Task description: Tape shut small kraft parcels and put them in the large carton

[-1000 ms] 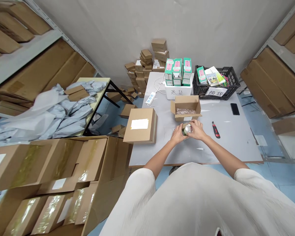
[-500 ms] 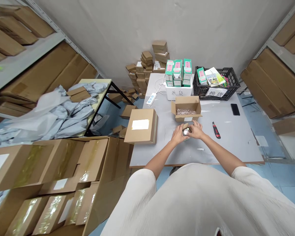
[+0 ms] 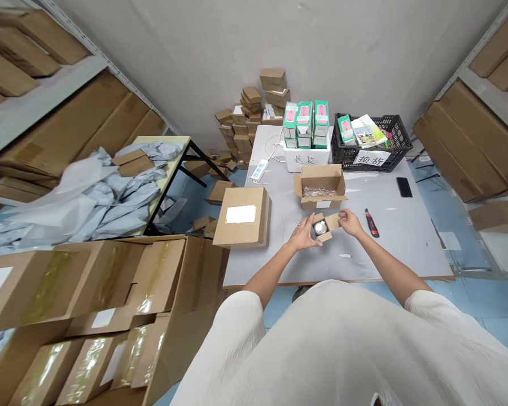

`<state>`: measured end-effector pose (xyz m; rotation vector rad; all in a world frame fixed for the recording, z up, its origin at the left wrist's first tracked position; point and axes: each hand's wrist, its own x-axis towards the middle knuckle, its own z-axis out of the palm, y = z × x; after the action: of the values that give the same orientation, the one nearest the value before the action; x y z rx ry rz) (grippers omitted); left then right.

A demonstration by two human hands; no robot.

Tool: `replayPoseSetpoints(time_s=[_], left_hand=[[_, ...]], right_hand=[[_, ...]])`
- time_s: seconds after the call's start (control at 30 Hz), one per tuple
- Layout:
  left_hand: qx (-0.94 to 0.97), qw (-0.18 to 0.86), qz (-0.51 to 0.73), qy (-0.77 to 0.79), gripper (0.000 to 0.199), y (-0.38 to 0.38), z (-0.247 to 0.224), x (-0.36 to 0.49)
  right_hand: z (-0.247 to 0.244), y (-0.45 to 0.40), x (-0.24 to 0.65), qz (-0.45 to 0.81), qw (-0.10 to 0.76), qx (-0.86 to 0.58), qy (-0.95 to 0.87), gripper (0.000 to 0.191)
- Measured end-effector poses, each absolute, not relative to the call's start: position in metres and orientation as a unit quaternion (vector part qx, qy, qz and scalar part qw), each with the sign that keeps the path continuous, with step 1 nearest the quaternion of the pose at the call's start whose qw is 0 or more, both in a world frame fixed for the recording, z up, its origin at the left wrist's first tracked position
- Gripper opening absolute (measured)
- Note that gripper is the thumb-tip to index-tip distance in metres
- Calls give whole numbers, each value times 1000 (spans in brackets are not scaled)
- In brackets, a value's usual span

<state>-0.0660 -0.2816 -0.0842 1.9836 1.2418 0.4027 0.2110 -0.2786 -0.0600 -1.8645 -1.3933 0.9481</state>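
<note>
A small cardboard box [image 3: 325, 234] stands on the grey table with its flaps spread, and a round silvery item [image 3: 320, 228] sits inside it. My left hand [image 3: 303, 233] is wrapped round the box's left side. At the right, my right hand [image 3: 349, 221] pinches the edge of the right flap. Just behind the small box is an open carton [image 3: 323, 186] with clear plastic wrapping inside and a white label on its front.
A closed carton [image 3: 242, 217] stands at the table's left. A red-black cutter [image 3: 371, 223] and a phone [image 3: 404, 187] lie at right. Behind are a white bin [image 3: 307, 159] of green boxes and a black crate [image 3: 400, 148]. Large open carton [image 3: 198, 293] at lower left.
My right hand has moved right, from over the small box out to its flap. The box's flaps are now spread, and the round item inside shows more clearly.
</note>
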Motion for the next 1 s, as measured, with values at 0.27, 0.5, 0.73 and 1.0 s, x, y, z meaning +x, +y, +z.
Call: replayPoseSetpoints(time_s=[0.27, 0.5, 0.73, 1.0], left_hand=[[757, 360, 221, 498, 59, -285, -80, -64], [754, 368, 222, 496, 24, -287, -81, -58], [728, 350, 249, 534, 26, -285, -84, -54], [649, 474, 274, 528, 47, -286, -85, -59]], right_hand=[[-56, -274, 200, 381, 339, -686, -520, 48], [-47, -283, 188, 406, 366, -645, -534, 51], [-46, -297, 168, 425, 345, -605, -579, 51], [-61, -299, 149, 323, 247, -619, -672, 34]])
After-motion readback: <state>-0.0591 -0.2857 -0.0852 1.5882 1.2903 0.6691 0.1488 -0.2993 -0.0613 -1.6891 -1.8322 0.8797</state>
